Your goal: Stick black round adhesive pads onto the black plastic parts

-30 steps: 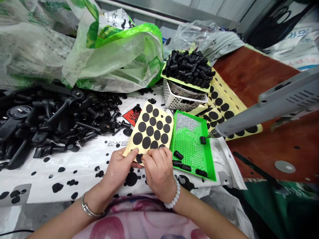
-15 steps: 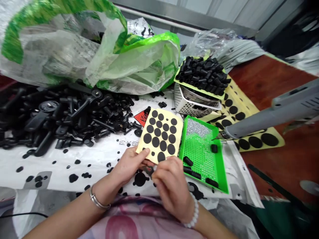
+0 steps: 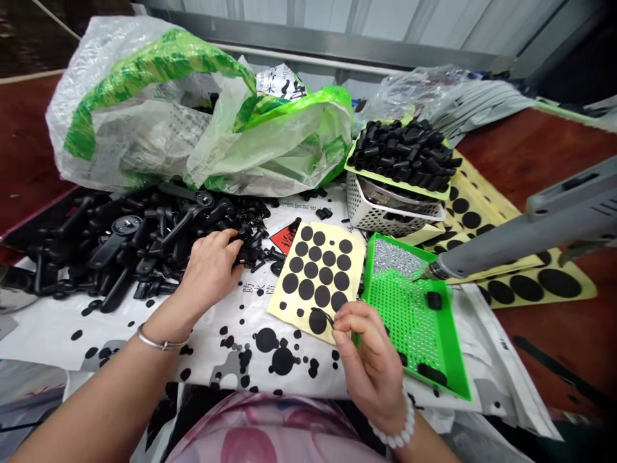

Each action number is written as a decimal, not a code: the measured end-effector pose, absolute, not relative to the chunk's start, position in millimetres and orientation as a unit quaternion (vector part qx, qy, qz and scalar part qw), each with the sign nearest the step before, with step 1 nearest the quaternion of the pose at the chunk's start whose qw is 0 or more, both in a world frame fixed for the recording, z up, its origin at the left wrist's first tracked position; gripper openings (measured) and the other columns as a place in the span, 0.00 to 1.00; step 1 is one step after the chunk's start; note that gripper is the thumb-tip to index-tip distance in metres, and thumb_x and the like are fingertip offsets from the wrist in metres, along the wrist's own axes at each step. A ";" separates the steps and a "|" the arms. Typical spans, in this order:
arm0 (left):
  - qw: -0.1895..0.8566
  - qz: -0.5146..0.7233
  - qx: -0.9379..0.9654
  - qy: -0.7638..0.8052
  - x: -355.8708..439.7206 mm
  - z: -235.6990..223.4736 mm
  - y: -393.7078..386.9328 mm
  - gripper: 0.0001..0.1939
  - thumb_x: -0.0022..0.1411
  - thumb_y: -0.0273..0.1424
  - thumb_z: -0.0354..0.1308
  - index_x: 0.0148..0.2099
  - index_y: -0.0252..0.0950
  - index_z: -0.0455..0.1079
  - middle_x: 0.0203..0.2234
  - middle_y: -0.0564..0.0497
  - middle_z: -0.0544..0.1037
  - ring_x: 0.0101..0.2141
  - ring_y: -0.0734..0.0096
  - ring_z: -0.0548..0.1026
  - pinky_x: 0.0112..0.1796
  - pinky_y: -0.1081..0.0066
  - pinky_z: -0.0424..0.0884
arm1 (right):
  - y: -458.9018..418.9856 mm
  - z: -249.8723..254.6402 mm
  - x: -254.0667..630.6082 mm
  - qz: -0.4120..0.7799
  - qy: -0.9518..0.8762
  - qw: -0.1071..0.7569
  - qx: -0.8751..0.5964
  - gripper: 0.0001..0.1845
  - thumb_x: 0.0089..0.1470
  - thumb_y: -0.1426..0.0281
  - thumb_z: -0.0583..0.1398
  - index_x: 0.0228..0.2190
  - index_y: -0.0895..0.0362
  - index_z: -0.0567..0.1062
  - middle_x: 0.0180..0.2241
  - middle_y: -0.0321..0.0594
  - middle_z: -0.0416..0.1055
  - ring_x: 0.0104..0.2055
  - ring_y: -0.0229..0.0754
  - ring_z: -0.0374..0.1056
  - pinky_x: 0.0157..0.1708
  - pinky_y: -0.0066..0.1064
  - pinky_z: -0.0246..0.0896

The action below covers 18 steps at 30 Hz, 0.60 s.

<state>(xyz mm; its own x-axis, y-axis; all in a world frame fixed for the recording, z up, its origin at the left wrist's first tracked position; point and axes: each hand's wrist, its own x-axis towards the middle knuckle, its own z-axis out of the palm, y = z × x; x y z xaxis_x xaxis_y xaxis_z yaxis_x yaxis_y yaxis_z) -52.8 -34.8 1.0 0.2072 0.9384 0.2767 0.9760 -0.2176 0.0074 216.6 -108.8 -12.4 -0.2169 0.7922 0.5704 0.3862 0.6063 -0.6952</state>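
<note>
Right fingers (image 3: 349,357) pinch thin black piece (image 3: 330,317) — best by edge; left fingers (image 3: 233,249) half-curled over black parts (image 3: 153,239) — grip unclear.

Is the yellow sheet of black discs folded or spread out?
Spread out: the yellow sheet lies over the white covering, rows of black discs showing across its face and no fold visible.

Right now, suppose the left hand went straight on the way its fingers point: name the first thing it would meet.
Most likely the heap of black parts: the left hand's fingertips already look to be at its near edge, though actual contact is unclear.
</note>
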 end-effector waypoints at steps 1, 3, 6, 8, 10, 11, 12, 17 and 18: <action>0.085 -0.113 -0.774 -0.617 -52.0 -1.1 -32.7 0.17 0.56 0.29 0.55 0.48 0.31 0.74 0.52 0.34 0.70 0.50 0.43 0.68 0.47 0.49 0.66 | -109.0 -12.1 217.2 0.204 -0.750 0.489 -0.395 0.09 0.56 0.80 0.53 0.37 0.56 0.67 0.36 0.42 0.64 0.41 0.44 0.62 0.41 0.41 0.61; 0.082 -0.126 -0.782 -0.604 -51.8 -7.2 -30.8 0.17 0.57 0.31 0.56 0.48 0.34 0.74 0.51 0.34 0.69 0.50 0.42 0.67 0.46 0.48 0.65 | -109.7 -11.8 219.6 0.198 -0.747 0.489 -0.404 0.09 0.56 0.80 0.53 0.37 0.56 0.67 0.36 0.42 0.64 0.41 0.44 0.63 0.41 0.41 0.61; 0.071 -0.153 -0.795 -0.583 -56.6 -17.5 -29.6 0.15 0.59 0.32 0.56 0.48 0.38 0.74 0.49 0.37 0.70 0.50 0.44 0.67 0.46 0.49 0.66 | -110.9 -12.3 223.3 0.195 -0.742 0.488 -0.415 0.08 0.56 0.79 0.53 0.36 0.55 0.67 0.36 0.42 0.65 0.41 0.44 0.63 0.41 0.41 0.62; 0.062 -0.170 -0.798 -0.574 -61.4 -21.5 -28.6 0.13 0.61 0.32 0.54 0.46 0.37 0.73 0.48 0.39 0.72 0.49 0.49 0.68 0.47 0.52 0.66 | -111.5 -13.1 224.8 0.198 -0.736 0.494 -0.419 0.08 0.56 0.79 0.53 0.36 0.55 0.67 0.36 0.42 0.65 0.41 0.44 0.64 0.41 0.41 0.62; 0.056 -0.191 -0.798 -0.569 -64.1 -21.9 -28.1 0.12 0.63 0.33 0.53 0.45 0.35 0.73 0.47 0.39 0.73 0.48 0.54 0.70 0.48 0.56 0.67 | -111.7 -14.3 225.3 0.206 -0.728 0.501 -0.421 0.08 0.56 0.79 0.54 0.36 0.55 0.67 0.37 0.42 0.65 0.42 0.43 0.64 0.41 0.40 0.62; 0.056 -0.201 -0.796 -0.568 -63.9 -20.8 -28.4 0.13 0.64 0.34 0.52 0.45 0.34 0.72 0.47 0.39 0.73 0.48 0.55 0.71 0.48 0.57 0.67 | -111.7 -15.0 225.2 0.212 -0.724 0.505 -0.420 0.08 0.56 0.79 0.54 0.36 0.55 0.68 0.37 0.42 0.65 0.42 0.43 0.64 0.41 0.39 0.62; 0.056 -0.210 -0.794 -0.568 -62.3 -19.2 -29.3 0.14 0.64 0.35 0.52 0.46 0.33 0.72 0.47 0.39 0.74 0.47 0.56 0.71 0.48 0.58 0.67 | -111.6 -15.8 225.0 0.221 -0.720 0.508 -0.419 0.08 0.57 0.79 0.54 0.36 0.55 0.68 0.37 0.42 0.65 0.42 0.43 0.64 0.41 0.39 0.62; 0.043 -0.182 -0.817 -0.546 -43.0 -11.7 -43.3 0.20 0.60 0.43 0.57 0.48 0.35 0.72 0.45 0.39 0.74 0.46 0.52 0.71 0.47 0.53 0.65 | -110.9 -20.7 223.9 0.245 -0.705 0.518 -0.417 0.08 0.57 0.79 0.54 0.37 0.55 0.68 0.38 0.43 0.65 0.43 0.43 0.64 0.42 0.38 0.61; 0.037 -0.171 -0.824 -0.539 -41.1 -11.0 -47.0 0.24 0.57 0.45 0.59 0.50 0.35 0.71 0.46 0.39 0.74 0.47 0.51 0.71 0.47 0.52 0.65 | -110.6 -21.8 223.9 0.246 -0.705 0.518 -0.417 0.08 0.57 0.79 0.54 0.37 0.55 0.68 0.38 0.43 0.65 0.43 0.43 0.64 0.42 0.37 0.61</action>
